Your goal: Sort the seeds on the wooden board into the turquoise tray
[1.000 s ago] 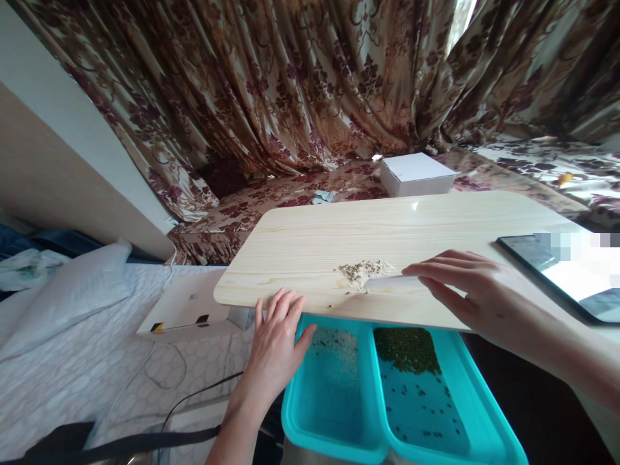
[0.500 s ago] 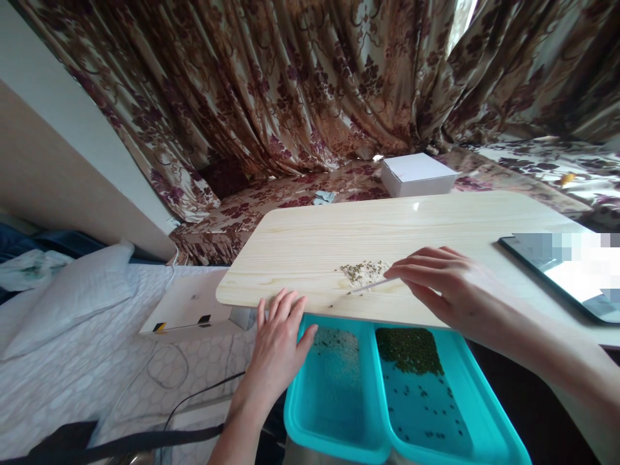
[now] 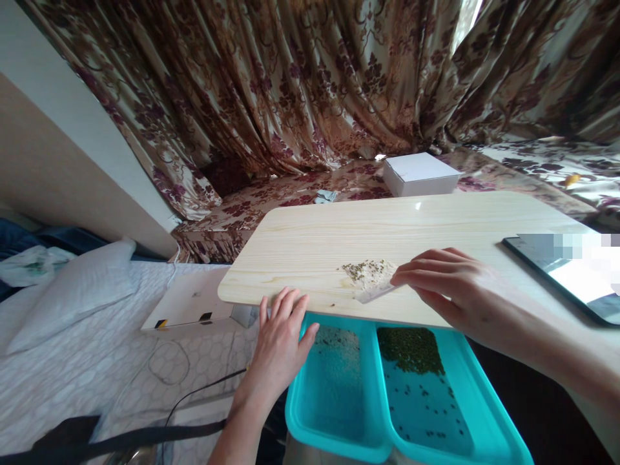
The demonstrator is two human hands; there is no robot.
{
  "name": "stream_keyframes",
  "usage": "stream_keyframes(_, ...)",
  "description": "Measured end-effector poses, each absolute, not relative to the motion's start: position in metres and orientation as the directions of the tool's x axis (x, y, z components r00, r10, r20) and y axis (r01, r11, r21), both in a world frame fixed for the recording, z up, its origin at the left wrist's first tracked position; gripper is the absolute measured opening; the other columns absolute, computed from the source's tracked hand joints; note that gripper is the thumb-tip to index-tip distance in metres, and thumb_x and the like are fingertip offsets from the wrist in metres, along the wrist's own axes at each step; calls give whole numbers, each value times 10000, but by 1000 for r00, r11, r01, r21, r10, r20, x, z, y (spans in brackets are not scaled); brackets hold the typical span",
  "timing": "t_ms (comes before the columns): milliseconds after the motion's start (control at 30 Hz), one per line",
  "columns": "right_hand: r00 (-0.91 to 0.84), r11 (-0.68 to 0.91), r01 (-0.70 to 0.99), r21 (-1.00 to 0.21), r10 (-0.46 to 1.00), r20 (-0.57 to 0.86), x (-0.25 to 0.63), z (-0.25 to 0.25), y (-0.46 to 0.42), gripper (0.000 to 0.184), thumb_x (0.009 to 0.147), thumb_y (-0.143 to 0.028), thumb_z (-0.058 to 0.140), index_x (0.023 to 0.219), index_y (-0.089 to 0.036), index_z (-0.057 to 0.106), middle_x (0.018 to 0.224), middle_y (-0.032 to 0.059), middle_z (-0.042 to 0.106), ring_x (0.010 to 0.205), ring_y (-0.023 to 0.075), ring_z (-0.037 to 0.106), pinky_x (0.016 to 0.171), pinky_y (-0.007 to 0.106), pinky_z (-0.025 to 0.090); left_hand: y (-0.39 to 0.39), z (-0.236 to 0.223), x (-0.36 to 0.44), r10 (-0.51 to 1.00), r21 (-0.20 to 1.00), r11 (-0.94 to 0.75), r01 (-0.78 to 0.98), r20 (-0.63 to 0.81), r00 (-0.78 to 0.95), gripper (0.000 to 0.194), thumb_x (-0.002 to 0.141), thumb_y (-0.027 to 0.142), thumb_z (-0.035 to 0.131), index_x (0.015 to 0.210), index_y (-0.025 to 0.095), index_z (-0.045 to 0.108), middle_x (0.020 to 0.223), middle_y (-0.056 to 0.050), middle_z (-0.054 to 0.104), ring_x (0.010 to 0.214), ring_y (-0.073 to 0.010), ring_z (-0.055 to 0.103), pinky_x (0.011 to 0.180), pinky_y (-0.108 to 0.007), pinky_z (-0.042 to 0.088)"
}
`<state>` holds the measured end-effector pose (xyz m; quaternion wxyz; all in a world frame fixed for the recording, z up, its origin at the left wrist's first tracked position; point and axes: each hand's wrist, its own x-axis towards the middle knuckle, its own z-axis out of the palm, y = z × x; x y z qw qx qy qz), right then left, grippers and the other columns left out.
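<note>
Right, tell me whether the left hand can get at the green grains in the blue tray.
Probably yes: the left hand rests at the board's edge, and nothing visible blocks the green grains.

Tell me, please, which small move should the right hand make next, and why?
The right hand could perhaps ease the thin strip into the left part of the pile, to separate some green grains. They lie mixed with pale ones there, and the strip is at the pile's near side.
</note>
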<state>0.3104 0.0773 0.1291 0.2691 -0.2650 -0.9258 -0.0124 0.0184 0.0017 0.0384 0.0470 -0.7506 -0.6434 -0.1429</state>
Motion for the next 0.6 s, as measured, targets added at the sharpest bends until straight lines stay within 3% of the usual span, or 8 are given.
stream_keyframes(100, -698, 862, 487, -141, 482, 529, 314, 130, 78, 299, 1004, -140, 455, 1007, -175, 753, 969, 94, 814, 886, 219, 737, 778, 374, 537, 1, 39, 18, 955, 112, -164, 980, 266, 129, 378, 990, 286, 528, 1346, 195, 618, 1447, -155, 608, 1410, -340, 482, 1189, -641, 308)
stream_keyframes(233, -654, 834, 471, -285, 548, 522, 310, 128, 82, 279, 983, -148, 479, 1026, -195, 751, 992, 86, 805, 922, 211, 745, 783, 349, 570, 1, 39, 17, 955, 115, -173, 978, 261, 138, 383, 1001, 292, 509, 1353, 180, 611, 1450, -162, 605, 1413, -341, 477, 1188, -646, 305)
stream_keyframes(433, -681, 771, 361, -524, 602, 416, 282, 128, 93, 299, 928, -124, 489, 1017, -220, 758, 1008, 58, 797, 958, 183, 742, 837, 312, 570, 2, 38, 15, 953, 125, -171, 977, 273, 132, 363, 979, 228, 527, 1331, 217, 618, 1452, -141, 608, 1418, -324, 475, 1198, -634, 293)
stream_keyframes(600, -717, 689, 318, -651, 624, 310, 256, 128, 105, 309, 815, -72, 524, 926, -222, 771, 971, 24, 795, 905, 167, 732, 827, 279, 545, 2, 37, 11, 957, 122, -181, 976, 249, 146, 358, 992, 210, 483, 1329, 210, 602, 1467, -134, 596, 1436, -323, 451, 1191, -641, 287)
